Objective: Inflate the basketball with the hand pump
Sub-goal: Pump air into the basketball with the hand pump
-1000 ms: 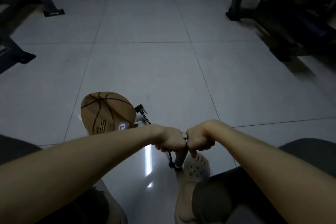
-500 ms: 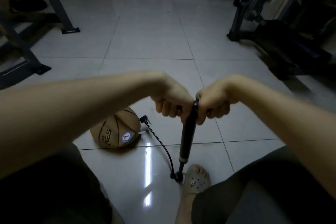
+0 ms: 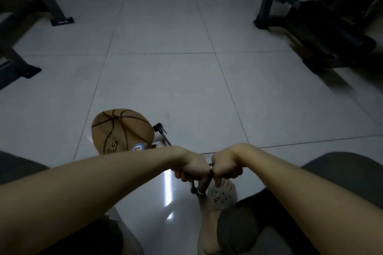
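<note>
A tan, partly flat basketball (image 3: 122, 130) lies on the tiled floor left of centre. A thin black hose (image 3: 163, 133) runs from its side toward the hand pump (image 3: 204, 186), which stands upright on the floor. My left hand (image 3: 191, 168) and my right hand (image 3: 226, 168) grip the two sides of the pump's handle, fists side by side. The handle is pushed low, so only a short piece of the barrel shows below my hands. My foot in a pale clog (image 3: 222, 194) rests at the pump's base.
Dark gym machine frames (image 3: 310, 27) stand at the back right. Metal frame legs with black feet (image 3: 60, 20) stand at the back left. My knees fill the lower corners. Pale floor tiles (image 3: 165, 89) stretch ahead.
Half a second ago the handle was raised with the long barrel showing. Both hands have since pushed it down close to the floor, as it was one second ago.
</note>
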